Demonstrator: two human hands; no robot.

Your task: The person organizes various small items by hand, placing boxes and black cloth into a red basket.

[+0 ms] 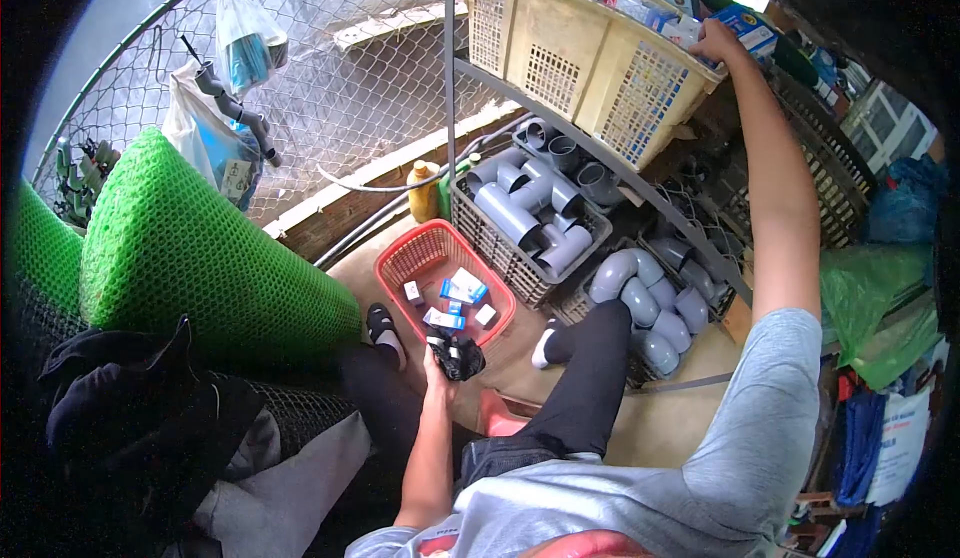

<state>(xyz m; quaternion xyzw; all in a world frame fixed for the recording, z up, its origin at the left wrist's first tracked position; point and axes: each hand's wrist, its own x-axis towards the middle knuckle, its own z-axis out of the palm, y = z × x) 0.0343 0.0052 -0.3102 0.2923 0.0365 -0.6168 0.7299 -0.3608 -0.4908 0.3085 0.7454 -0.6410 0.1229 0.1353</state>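
Note:
My left hand (437,366) is closed around a crumpled black plastic bundle (460,358), with a bit of white showing at its side. Just beyond it stands a red plastic basket (388,249) with several small white and blue boxes (463,286) lying in it. Up on the right, my right hand (716,42) reaches over the rim of a large cream crate (570,48). Its fingers are bent down among small cartons, beside a white box (682,32) and a blue box (745,28). What they grip is hidden.
Dark crates below hold grey pipe tees (508,210) and grey elbows (640,283). Green mesh rolls (190,248) stand at left, before a chain-link fence (350,88) with hanging bags (245,43). A yellow bottle (423,193) stands behind the basket; green plastic (870,298) hangs right.

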